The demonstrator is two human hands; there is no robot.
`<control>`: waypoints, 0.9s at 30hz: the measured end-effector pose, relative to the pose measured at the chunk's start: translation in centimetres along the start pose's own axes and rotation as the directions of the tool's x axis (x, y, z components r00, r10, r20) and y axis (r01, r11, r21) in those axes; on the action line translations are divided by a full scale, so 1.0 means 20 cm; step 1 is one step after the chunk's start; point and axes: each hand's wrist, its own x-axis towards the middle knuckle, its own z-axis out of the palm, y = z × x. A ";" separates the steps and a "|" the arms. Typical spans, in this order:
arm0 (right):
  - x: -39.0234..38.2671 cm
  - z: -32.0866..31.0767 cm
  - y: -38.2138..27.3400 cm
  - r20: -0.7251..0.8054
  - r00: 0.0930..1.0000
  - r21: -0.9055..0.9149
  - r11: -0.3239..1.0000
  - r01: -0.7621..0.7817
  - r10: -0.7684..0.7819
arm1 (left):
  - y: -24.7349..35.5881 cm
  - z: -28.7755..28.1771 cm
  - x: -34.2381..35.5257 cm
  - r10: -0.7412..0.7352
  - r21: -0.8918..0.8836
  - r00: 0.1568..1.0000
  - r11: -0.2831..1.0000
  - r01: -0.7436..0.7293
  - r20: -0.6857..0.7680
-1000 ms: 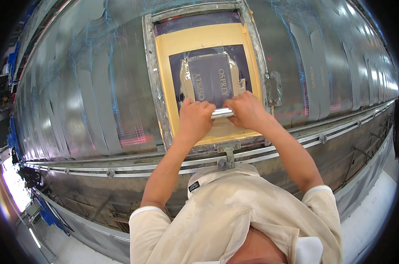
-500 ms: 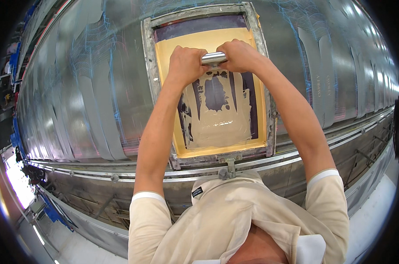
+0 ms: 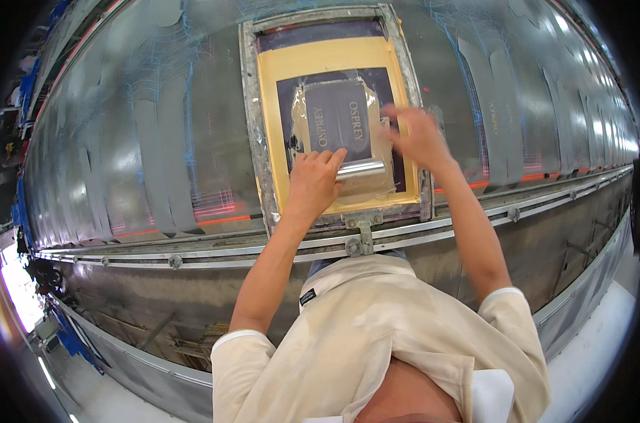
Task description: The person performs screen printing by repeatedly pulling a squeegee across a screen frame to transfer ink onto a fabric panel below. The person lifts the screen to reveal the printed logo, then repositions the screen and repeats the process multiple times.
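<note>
A screen-printing frame (image 3: 256, 127) with worn metal bars lies on the long table in front of me. Yellow tape (image 3: 323, 56) borders its dark mesh (image 3: 341, 113), where a rectangle with pale lettering shows. Near the mesh's front end rests a squeegee (image 3: 362, 169) with a shiny metal handle, in tan ink. My left hand (image 3: 316, 180) grips the handle's left end, index finger stretched along it. Off the squeegee, my right hand (image 3: 420, 134) hovers over the frame's right side. Its fingers are blurred by motion but spread apart, with nothing seen in them.
Grey fabric pieces (image 3: 170, 162) lie on the table to the left, and others (image 3: 478, 106) to the right, among blue and pink marks. A metal rail (image 3: 461, 229) runs along the near edge; a bracket (image 3: 366, 236) at the frame's front meets it.
The squeegee has come toward me, from the far part of the mesh to its near end. My right hand has let go of it and moved right. Less ink covers the mesh's middle.
</note>
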 end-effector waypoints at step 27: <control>0.25 0.95 -0.58 -0.265 0.875 0.427 0.863 -0.271 0.406 | -0.85 -0.65 -0.81 -0.019 0.196 0.986 0.979 0.051 -0.166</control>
